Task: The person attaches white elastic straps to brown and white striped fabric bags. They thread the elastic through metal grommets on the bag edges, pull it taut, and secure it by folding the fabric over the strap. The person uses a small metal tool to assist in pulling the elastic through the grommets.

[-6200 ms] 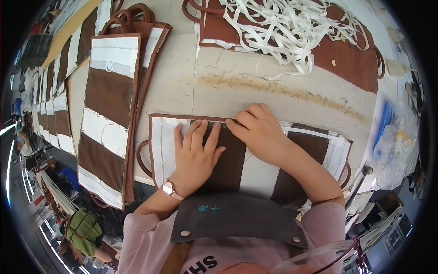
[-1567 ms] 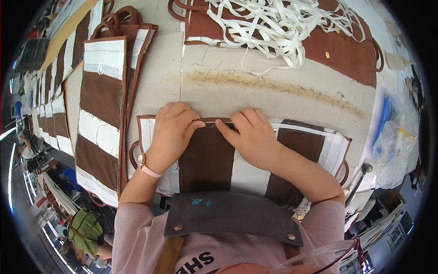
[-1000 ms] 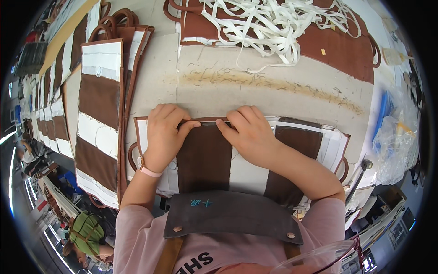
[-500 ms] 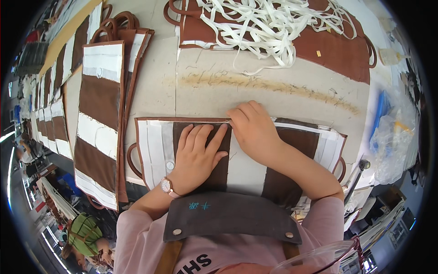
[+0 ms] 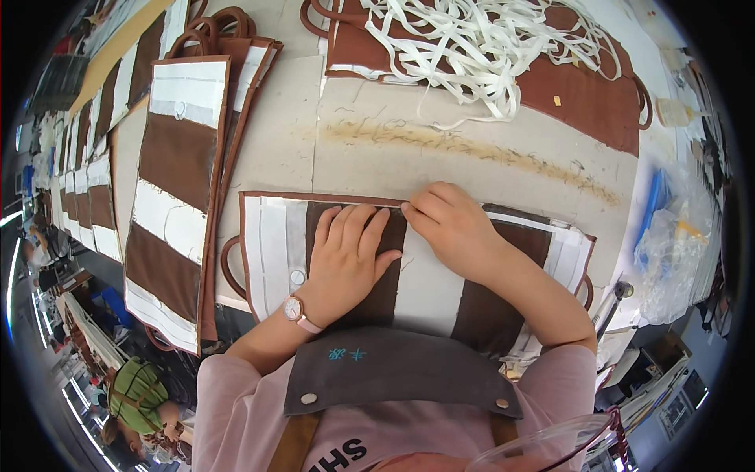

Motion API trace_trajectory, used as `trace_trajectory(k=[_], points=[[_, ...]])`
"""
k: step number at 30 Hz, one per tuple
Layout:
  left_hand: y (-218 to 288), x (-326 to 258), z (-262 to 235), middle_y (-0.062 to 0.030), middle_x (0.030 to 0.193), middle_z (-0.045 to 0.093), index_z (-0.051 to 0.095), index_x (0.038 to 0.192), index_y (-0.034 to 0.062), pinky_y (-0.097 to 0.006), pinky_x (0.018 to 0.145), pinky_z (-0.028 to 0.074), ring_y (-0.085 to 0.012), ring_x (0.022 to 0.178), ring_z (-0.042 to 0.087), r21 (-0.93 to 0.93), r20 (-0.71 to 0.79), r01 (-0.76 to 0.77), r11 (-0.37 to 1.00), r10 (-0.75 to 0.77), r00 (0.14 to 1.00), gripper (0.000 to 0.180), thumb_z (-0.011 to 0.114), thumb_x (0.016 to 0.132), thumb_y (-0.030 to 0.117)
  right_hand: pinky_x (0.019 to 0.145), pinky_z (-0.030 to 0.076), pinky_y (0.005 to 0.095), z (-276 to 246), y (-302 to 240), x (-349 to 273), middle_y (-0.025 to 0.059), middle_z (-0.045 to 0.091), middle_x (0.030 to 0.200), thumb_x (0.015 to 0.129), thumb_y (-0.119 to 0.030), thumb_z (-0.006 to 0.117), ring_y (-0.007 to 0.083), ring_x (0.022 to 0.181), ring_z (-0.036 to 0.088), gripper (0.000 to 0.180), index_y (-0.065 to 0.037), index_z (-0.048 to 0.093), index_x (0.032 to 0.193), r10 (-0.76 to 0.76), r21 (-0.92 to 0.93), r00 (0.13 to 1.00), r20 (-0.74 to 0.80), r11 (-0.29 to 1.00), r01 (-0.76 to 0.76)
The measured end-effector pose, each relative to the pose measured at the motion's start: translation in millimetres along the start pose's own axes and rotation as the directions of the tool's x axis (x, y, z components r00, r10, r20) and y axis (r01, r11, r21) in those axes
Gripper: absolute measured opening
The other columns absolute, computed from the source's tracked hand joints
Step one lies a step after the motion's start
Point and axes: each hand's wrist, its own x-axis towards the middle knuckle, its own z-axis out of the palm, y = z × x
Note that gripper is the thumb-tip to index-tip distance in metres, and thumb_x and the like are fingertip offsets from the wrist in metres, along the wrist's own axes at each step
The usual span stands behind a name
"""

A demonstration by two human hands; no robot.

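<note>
A brown-and-white striped bag panel (image 5: 429, 295) lies in front of me, with brown edging along its far side and a brown handle loop at each short end. My left hand (image 5: 346, 248) rests on it, fingers spread and fingertips close to the far edge. At that same edge, just right of the left fingertips, my right hand (image 5: 448, 220) is closed in a pinch. Its fingertips meet the panel's edging; any small thing between them is hidden. A white round snap (image 5: 297, 277) shows on the panel beside my left wrist.
Finished-looking striped pieces with brown handles (image 5: 177, 173) are stacked at the left. Beyond the panel, a tangle of white tape (image 5: 487, 71) covers a brown leather-like piece (image 5: 586, 114). Clear plastic bags (image 5: 672, 252) lie at the right. A person in green (image 5: 138, 393) is at lower left.
The view has shifted slightly, so things on the table appear moved. Both hands stay at the panel's far edge, the right one still pinching, the left still laid on it.
</note>
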Motion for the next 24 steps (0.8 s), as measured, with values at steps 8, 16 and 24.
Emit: trace_trajectory(k=[8, 16, 24], points=[[-2, 8, -3, -0.0116, 0.117, 0.053, 0.061, 0.133, 0.0089, -0.047, 0.099, 0.039, -0.0303, 0.109, 0.052, 0.099, -0.045, -0.048, 0.994, 0.052, 0.998, 0.053, 0.074, 0.085, 0.028, 0.086, 0.046, 0.0396, 12, -5, -10, 0.0083, 0.058, 0.098, 0.078, -0.012, 0.068, 0.0267, 0.096, 0.055, 0.02, -0.005, 0.065, 0.097, 0.064, -0.148, 0.994, -0.091, 0.986, -0.077], [-6, -2, 1, -0.0132, 0.117, 0.054, 0.062, 0.132, 0.0095, -0.045, 0.095, 0.041, -0.0318, 0.106, 0.053, 0.139, -0.144, -0.056, 0.989, 0.076, 0.987, 0.051, 0.075, 0.085, 0.022, 0.082, 0.044, 0.0424, -44, 4, -39, 0.0122, 0.061, 0.093, 0.082, -0.015, 0.075, 0.0334, 0.091, 0.057, 0.023, -0.005, 0.058, 0.095, 0.504, -0.094, 0.863, 0.013, 0.86, -0.501], [-16, -8, -15, -0.0146, 0.12, 0.056, 0.063, 0.13, 0.0055, -0.046, 0.095, 0.042, -0.0338, 0.11, 0.053, 0.124, -0.127, -0.04, 0.991, 0.056, 0.99, 0.047, 0.073, 0.085, 0.014, 0.081, 0.049, 0.0466, -22, -18, -37, 0.0147, 0.061, 0.092, 0.082, -0.007, 0.068, 0.0356, 0.091, 0.06, 0.01, -0.001, 0.063, 0.088, 0.506, 0.003, 0.86, -0.067, 0.862, -0.507]])
